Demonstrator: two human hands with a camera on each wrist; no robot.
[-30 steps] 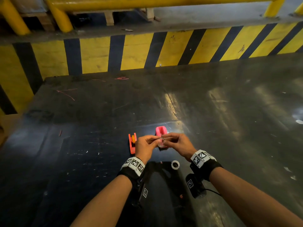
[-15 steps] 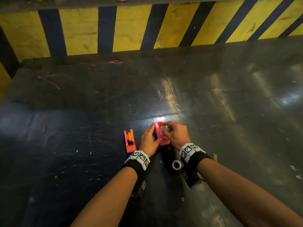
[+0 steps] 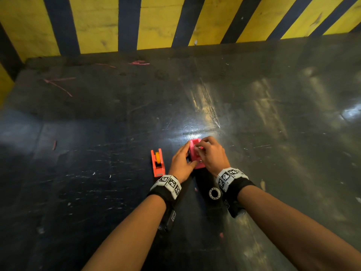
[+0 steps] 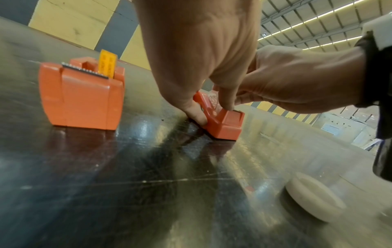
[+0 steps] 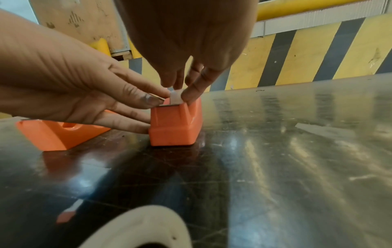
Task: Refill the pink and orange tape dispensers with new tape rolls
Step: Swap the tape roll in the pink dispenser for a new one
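The pink dispenser (image 3: 196, 153) stands on the dark table (image 3: 254, 133). My left hand (image 3: 184, 156) steadies it, with straight fingers (image 5: 127, 120) pressed against its left side and one fingertip at the cutter. My right hand (image 3: 199, 147) reaches over it from above. There its thumb and fingers (image 5: 191, 95) pinch the clear tape end (image 5: 175, 97) just above the cutter. The roll inside is hidden by my hands. To the left stands the orange dispenser (image 3: 157, 162), apart from my hands, with an orange tape strip (image 4: 107, 64) sticking up from it.
A white empty tape core (image 3: 214, 193) lies flat on the table between my wrists, close to the right one. A yellow and black striped wall (image 3: 156, 22) runs along the table's far edge. Small pink scraps (image 3: 139, 63) lie near that edge.
My hands, held together in the air above the table a second ago, have come down onto the pink dispenser. The head view has tilted down and moved closer.
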